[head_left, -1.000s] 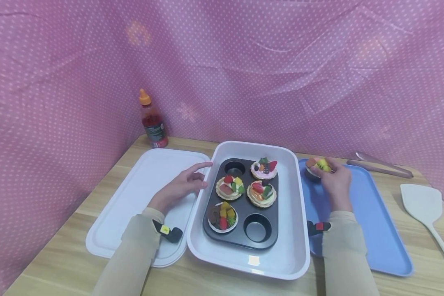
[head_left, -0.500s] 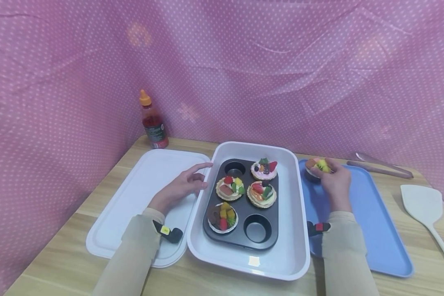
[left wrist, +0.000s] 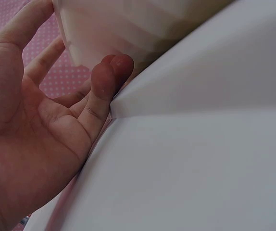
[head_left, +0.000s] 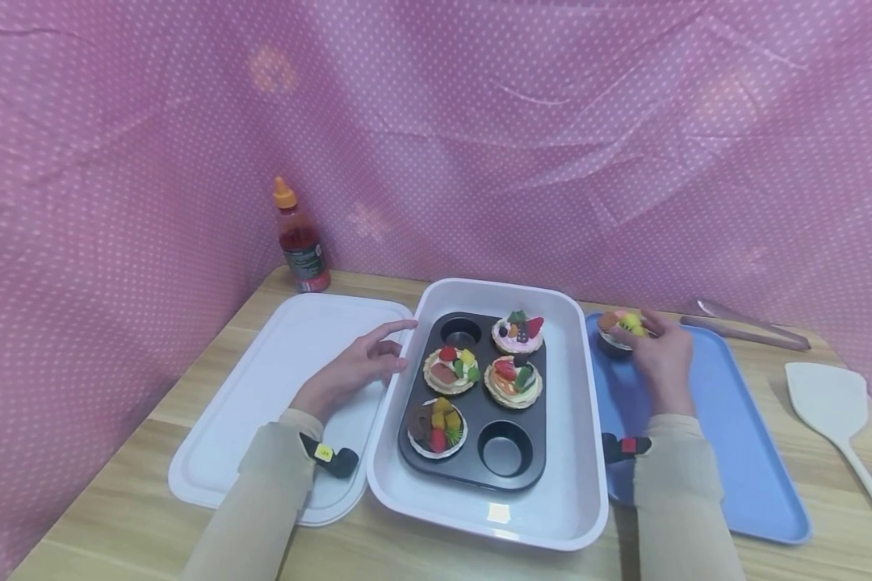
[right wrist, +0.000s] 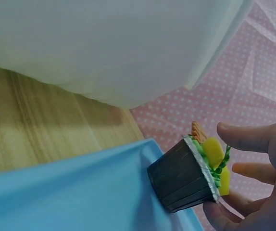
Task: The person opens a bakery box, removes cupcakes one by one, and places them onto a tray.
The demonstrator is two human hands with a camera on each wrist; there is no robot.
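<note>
In the head view, my left hand (head_left: 356,363) touches the left wall of a white deep tray (head_left: 594,452) with relaxed fingers. A dark muffin pan (head_left: 472,456) lies inside the tray, holding several fruit tarts, among them a pink-creamed one (head_left: 517,332). My right hand (head_left: 661,355) is beside a fruit-topped cupcake (head_left: 616,343) in a dark cup, at the far left corner of the blue tray (head_left: 727,452). The right wrist view shows the cupcake (right wrist: 181,175) standing on the blue tray, with the fingers spread loosely around its topping and a gap under the upper finger.
A white lid-like board (head_left: 262,387) lies left of the deep tray. A sauce bottle (head_left: 303,250) stands behind it. Metal tongs (head_left: 756,327) and a white spatula (head_left: 832,399) lie at the right. A pink dotted cloth (head_left: 436,145) hangs behind the table.
The right hand has loosened its fingers from the cupcake and shifted slightly right. The cupcake stays on the blue tray. The left hand has not visibly moved.
</note>
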